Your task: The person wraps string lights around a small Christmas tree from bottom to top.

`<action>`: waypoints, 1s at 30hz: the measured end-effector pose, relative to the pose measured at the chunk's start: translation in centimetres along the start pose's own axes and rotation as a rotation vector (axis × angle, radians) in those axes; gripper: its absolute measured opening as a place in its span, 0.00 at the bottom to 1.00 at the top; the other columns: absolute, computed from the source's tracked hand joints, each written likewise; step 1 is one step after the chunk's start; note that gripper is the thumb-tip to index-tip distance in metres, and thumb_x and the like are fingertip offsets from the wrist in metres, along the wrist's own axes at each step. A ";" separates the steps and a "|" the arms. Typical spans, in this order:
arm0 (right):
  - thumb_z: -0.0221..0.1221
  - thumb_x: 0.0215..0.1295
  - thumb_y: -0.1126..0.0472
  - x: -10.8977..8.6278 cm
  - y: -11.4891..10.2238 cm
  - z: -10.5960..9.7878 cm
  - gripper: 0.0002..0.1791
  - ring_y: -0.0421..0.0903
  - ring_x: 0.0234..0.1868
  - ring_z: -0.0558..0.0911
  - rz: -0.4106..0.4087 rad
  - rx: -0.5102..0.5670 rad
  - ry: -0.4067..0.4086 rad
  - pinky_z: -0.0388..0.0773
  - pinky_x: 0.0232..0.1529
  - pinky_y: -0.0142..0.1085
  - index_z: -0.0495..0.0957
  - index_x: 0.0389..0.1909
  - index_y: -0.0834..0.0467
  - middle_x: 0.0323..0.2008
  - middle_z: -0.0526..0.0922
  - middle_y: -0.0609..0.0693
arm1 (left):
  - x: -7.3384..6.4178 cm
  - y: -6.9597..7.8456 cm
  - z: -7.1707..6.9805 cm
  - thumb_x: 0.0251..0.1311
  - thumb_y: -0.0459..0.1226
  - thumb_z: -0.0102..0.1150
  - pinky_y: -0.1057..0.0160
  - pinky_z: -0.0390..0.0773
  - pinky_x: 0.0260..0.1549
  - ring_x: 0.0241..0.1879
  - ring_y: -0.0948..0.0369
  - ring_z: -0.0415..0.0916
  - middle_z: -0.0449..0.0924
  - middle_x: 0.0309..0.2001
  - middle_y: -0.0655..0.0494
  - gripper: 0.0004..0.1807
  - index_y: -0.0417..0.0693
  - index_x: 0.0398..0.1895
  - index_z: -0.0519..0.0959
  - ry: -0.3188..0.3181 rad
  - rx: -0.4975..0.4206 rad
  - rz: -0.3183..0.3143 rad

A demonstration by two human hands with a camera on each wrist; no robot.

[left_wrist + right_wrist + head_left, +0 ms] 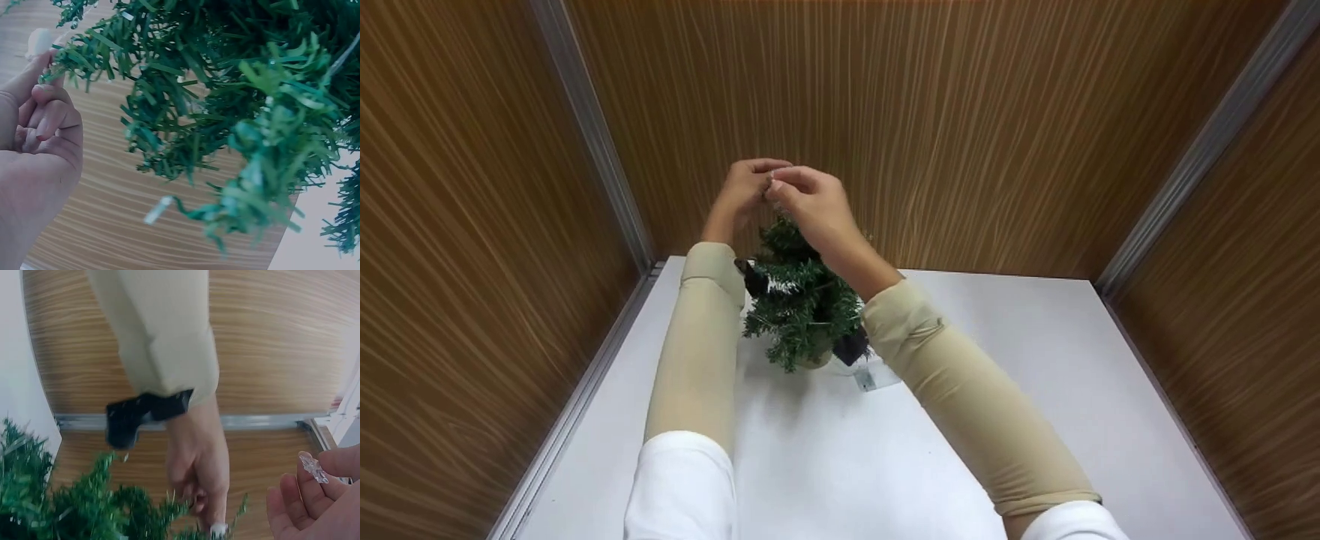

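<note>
A small green artificial Christmas tree [802, 292] stands on the white table, with both hands raised at its top. My right hand [821, 202] pinches a small, clear, faceted ornament [314, 469] between thumb and fingertips. On the tree's other side is my left hand [744, 187], its lower fingers curled in. At its fingertips, in the left wrist view, is a small white rounded piece [40, 43], which they seem to pinch; a green branch tip [53, 70] overlaps them there. A thin clear strand runs near this piece.
Wood-grain panels [885, 127] with metal rails [600, 142] enclose the white table [840, 465] at the back and sides. A small clear flat case [877, 375] lies beside the tree's base. A black wrist strap [147, 410] shows at the left sleeve.
</note>
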State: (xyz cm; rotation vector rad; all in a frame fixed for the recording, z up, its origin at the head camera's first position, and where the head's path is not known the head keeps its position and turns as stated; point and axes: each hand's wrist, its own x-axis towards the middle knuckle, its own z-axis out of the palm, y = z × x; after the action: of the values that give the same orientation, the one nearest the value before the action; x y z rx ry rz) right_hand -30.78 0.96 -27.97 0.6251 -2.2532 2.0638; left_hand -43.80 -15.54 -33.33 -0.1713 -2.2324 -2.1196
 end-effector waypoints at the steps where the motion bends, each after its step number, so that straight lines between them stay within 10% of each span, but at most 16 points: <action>1: 0.56 0.76 0.62 0.0 -0.1 0.5 0.16 0.49 0.54 0.82 0.006 -0.002 -0.003 0.80 0.53 0.36 0.79 0.58 0.64 0.55 0.82 0.57 | -0.1 -0.1 -0.1 0.73 0.31 0.53 0.65 0.81 0.38 0.40 0.59 0.79 0.84 0.47 0.51 0.13 0.45 0.53 0.85 0.004 -0.019 -0.003; 13: 0.54 0.76 0.63 -0.6 1.9 3.8 0.17 0.47 0.51 0.83 -0.030 -0.107 -0.094 0.80 0.48 0.33 0.79 0.59 0.65 0.54 0.83 0.60 | -0.6 -2.0 -0.6 0.70 0.34 0.60 0.68 0.78 0.40 0.39 0.64 0.80 0.85 0.38 0.61 0.12 0.38 0.52 0.84 0.062 -0.137 0.071; 22: 0.56 0.75 0.62 -3.3 4.9 2.8 0.14 0.47 0.46 0.83 -0.032 -0.157 -0.113 0.78 0.44 0.34 0.82 0.54 0.62 0.45 0.87 0.56 | -1.4 -3.7 -0.3 0.67 0.39 0.63 0.68 0.68 0.26 0.25 0.65 0.67 0.84 0.36 0.57 0.17 0.35 0.51 0.83 0.036 -0.150 0.097; 30: 0.58 0.74 0.61 -5.9 6.9 0.2 0.13 0.48 0.45 0.85 -0.064 -0.154 -0.091 0.81 0.45 0.36 0.83 0.53 0.61 0.43 0.87 0.57 | -2.6 -3.9 0.3 0.68 0.38 0.63 0.68 0.72 0.33 0.33 0.63 0.72 0.83 0.39 0.57 0.12 0.39 0.48 0.85 0.055 -0.057 0.206</action>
State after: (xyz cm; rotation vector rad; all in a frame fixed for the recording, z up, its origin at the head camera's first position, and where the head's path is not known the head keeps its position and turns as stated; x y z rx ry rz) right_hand -27.38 2.70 -36.20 0.7839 -2.3776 1.8471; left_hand -41.71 -15.51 -37.49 -0.3270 -2.0281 -2.0543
